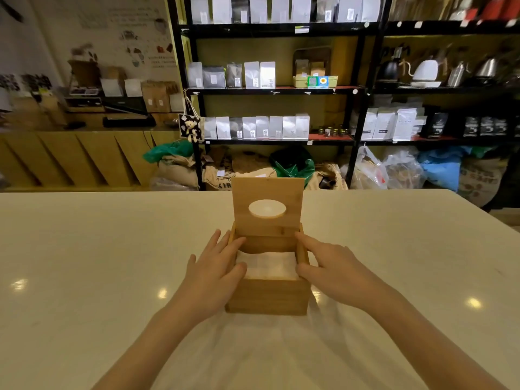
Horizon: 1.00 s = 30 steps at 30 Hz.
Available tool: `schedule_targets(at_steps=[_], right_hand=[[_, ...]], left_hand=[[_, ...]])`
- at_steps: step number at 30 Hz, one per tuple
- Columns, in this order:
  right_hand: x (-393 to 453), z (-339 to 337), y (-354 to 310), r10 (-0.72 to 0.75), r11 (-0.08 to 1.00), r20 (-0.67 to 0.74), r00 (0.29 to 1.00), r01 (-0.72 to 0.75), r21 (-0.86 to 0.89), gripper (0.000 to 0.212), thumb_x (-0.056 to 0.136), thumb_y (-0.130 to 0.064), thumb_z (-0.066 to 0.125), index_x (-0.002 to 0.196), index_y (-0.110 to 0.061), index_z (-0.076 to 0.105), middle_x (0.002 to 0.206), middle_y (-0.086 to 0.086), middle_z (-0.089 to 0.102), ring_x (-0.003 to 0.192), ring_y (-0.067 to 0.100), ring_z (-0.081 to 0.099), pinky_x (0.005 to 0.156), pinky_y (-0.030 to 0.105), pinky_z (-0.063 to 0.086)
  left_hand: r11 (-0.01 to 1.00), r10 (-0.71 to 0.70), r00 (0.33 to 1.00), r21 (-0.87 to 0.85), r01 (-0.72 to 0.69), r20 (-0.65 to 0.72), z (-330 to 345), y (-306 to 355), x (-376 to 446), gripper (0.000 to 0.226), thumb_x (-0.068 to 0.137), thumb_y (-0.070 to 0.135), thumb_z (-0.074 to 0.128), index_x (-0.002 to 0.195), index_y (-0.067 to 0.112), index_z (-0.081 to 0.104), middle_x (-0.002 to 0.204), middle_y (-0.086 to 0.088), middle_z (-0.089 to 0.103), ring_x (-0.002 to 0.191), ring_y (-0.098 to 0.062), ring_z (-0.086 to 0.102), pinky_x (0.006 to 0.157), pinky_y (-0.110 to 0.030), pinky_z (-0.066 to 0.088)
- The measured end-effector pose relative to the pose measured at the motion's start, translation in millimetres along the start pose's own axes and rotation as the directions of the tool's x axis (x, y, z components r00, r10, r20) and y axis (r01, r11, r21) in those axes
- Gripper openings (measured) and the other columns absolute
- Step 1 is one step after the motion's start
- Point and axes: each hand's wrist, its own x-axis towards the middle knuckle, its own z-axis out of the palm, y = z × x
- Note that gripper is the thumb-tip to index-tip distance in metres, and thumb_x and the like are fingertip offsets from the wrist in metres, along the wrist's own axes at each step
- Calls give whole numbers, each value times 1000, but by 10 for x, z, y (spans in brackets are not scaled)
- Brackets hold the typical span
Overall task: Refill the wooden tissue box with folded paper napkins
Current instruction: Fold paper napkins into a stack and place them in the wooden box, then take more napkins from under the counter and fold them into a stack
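Note:
A wooden tissue box [267, 295] stands on the white table, straight ahead of me. Its hinged lid [268, 192], with an oval hole in it, stands upright at the back. White folded napkins [268, 264] lie inside and fill the box near to the rim. My left hand [215, 266] rests over the box's left wall, with its fingers spread and the fingertips at the napkins' edge. My right hand [329, 266] lies against the right wall in the same way, thumb touching the rim. Neither hand holds anything.
The white table [84, 263] stretches wide to both sides of the box. Behind it stand black shelves [363, 91] with coffee bags and kettles, sacks on the floor below, and a wooden counter [70, 156] at the left.

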Motion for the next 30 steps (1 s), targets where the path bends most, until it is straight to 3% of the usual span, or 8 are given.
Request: schedule_targets(at_steps=[2, 5, 8, 14, 19, 24, 27, 30], right_hand=[[-52, 8, 25, -14, 1000, 3, 1000, 14, -6, 59, 92, -28, 40, 145, -29, 14, 81, -13, 52, 109, 23, 50, 111, 51, 24], [-115, 4, 78, -25, 1000, 5, 1000, 25, -19, 59, 92, -30, 41, 145, -29, 14, 101, 0, 62, 107, 22, 52, 109, 51, 27], [-189, 5, 108, -57, 998, 30, 998, 58, -27, 58, 93, -32, 40, 145, -29, 13, 92, -3, 60, 97, 20, 52, 108, 51, 29], [-267, -92, 133, -89, 994, 119, 989, 80, 77, 59, 93, -44, 36, 145, -30, 12, 150, -3, 33, 133, 20, 35, 107, 34, 29], [-473, -275, 11, -42, 970, -146, 988, 75, 229, 49, 94, -45, 33, 140, -30, 29, 148, -2, 36, 133, 18, 35, 106, 33, 29], [-798, -206, -113, -121, 946, -372, 921, 220, 238, 49, 94, -40, 36, 141, -30, 26, 150, -8, 31, 136, 11, 27, 108, 29, 23], [-970, -50, -167, -209, 920, -529, 823, 349, 179, 49, 95, -37, 40, 141, -31, 25, 147, -12, 32, 130, 0, 25, 103, 21, 19], [-1127, 146, -185, -232, 921, -669, 706, 382, 83, 57, 89, -44, 37, 142, -28, 23, 151, -8, 28, 138, 6, 20, 115, 33, 20]], left_hand=[[1000, -10, 1000, 2, 10, 0, 12, 37, -69, 48, 96, 36, 30, 142, 33, 18, 156, 11, 2, 142, -8, -11, 114, -48, -2], [1000, -17, 1000, 0, 17, -4, 30, 90, -169, 47, 96, 37, 29, 141, 34, 19, 156, 11, 2, 142, -8, -11, 115, -47, -2], [999, -18, 1000, -35, 18, -7, 59, 131, -260, 46, 96, 37, 30, 141, 35, 21, 156, 11, 3, 142, -8, -11, 117, -47, 0], [992, -88, 993, -88, 94, 80, -96, 283, -335, 50, 95, 42, 28, 143, 30, 20, 155, 9, 15, 143, -12, -2, 115, -34, 5], [969, -86, 996, -232, 85, 4, -290, 428, -422, 51, 93, 51, 26, 141, 33, 24, 153, 10, 23, 140, -12, 17, 114, -33, 11], [955, 106, 967, -249, -164, -232, -349, 590, -706, 45, 94, 44, 28, 139, 37, 27, 149, 14, 29, 133, -1, 23, 102, -21, 15], [938, 212, 906, -185, -294, -366, -292, 592, -919, 48, 93, 45, 28, 140, 41, 19, 151, 19, 19, 137, 3, 11, 107, -21, 10], [925, 305, 835, -69, -375, -457, -173, 527, -1145, 50, 92, 49, 26, 137, 46, 3, 151, 23, 4, 137, 7, -3, 112, -23, 4]])
